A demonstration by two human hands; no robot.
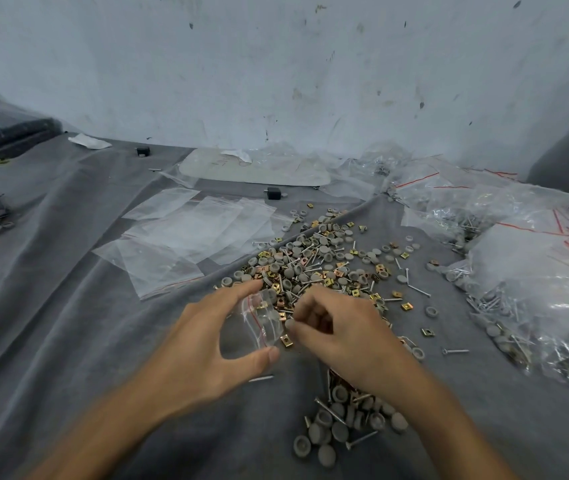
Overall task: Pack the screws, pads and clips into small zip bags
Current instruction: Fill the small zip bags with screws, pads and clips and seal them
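A loose heap of grey round pads, gold square clips and silver screws point(314, 265) lies on the grey cloth in the middle. My left hand point(213, 337) holds a small clear zip bag point(262, 320) with a red seal line, thumb below and fingers above; a few clips and a pad show inside it. My right hand point(338, 327) is curled just right of the bag's mouth and pinches a grey pad point(290, 323) at its fingertips. A second small heap of pads and screws point(345, 420) lies near my right forearm.
Empty zip bags point(186, 237) lie flat to the left of the heap. Filled bags with red seals point(518, 271) pile up on the right. A pale flat board point(255, 168) and two small black blocks sit near the stained wall. Dark items lie far left.
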